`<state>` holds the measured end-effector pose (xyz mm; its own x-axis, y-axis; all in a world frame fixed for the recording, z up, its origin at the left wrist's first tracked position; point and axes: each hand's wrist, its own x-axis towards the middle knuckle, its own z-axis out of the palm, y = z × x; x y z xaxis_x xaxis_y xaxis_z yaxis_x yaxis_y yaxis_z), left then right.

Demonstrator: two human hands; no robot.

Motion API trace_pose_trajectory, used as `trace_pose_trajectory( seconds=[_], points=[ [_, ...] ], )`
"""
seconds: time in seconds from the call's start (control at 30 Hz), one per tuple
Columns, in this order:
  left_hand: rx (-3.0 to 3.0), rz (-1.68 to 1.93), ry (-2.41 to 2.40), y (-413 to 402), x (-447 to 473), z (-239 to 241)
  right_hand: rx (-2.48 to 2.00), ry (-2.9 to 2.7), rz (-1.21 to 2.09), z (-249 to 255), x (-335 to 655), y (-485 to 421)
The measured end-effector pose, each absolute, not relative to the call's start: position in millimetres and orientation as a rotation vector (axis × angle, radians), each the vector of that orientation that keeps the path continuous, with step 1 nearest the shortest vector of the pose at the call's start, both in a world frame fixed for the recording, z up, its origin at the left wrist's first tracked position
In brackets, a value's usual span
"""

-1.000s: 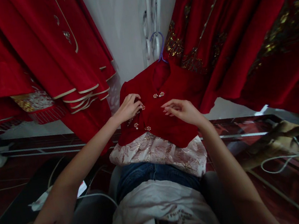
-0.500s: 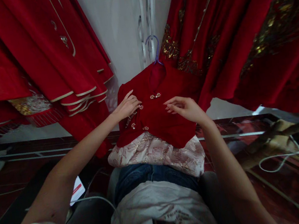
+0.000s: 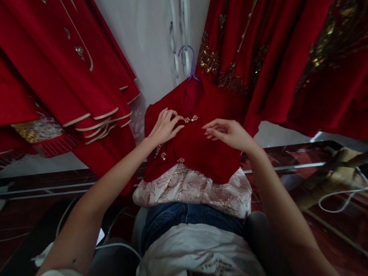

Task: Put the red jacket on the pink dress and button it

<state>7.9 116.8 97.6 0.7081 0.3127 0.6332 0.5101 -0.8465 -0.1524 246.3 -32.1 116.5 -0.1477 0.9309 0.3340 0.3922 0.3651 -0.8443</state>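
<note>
- Straight ahead of me, the red jacket (image 3: 202, 149) hangs on a purple hanger (image 3: 188, 59) against the white wall (image 3: 147, 32). Its hem lies over a pale patterned skirt (image 3: 195, 189) above my lap.
- My left hand (image 3: 165, 127) rests open on the jacket's upper chest with fingers spread. The fingertips are just beside the pearl clasp (image 3: 191, 119), and the hand holds nothing.
- My right hand (image 3: 228, 133) sits at the jacket's front, fingers curled and tips drawn near the thumb. I cannot tell whether they pinch any cloth.
- More small clasps (image 3: 163, 156) run down the slanted edge below my left wrist.
- Cream-edged robes (image 3: 57, 74) crowd in close on the left.
- Gold-stitched gowns (image 3: 293, 38) press against the jacket's sleeve on the right, so only a narrow strip of wall shows between the two sides.
- A white cord (image 3: 344, 194) loops on the dark floor (image 3: 15, 214), well off to my right.
</note>
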Motion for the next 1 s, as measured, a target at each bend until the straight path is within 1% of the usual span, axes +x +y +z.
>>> trace_pose_trajectory(
  seconds=[0.27,0.47,0.6,0.7,0.87,0.93,1.0],
  points=[
    [-2.469,-0.892,-0.731,121.8,63.3,90.8,-1.179,-1.711,0.748,116.9,250.1,-34.1],
    [-2.459,-0.913,-0.819,118.5,73.6,92.6,-1.187,-1.714,0.744,116.2,250.1,-32.4],
    [-2.546,-0.936,-0.736,113.2,70.9,98.6,-1.18,-1.709,0.753,115.9,250.3,-32.5],
    [-2.544,-0.907,-0.631,111.3,68.3,102.6,-1.184,-1.728,0.727,115.1,251.7,-33.4],
    [-2.52,-0.814,-0.497,111.0,68.6,109.1,-1.105,-1.624,0.517,116.7,241.2,-14.4],
    [-2.542,-0.739,-0.535,110.0,70.7,113.6,-1.025,-1.506,0.507,118.5,227.9,6.5],
    [-2.565,-0.62,-0.668,108.9,72.6,119.1,-1.009,-1.459,0.578,119.4,211.4,31.0]
  ],
)
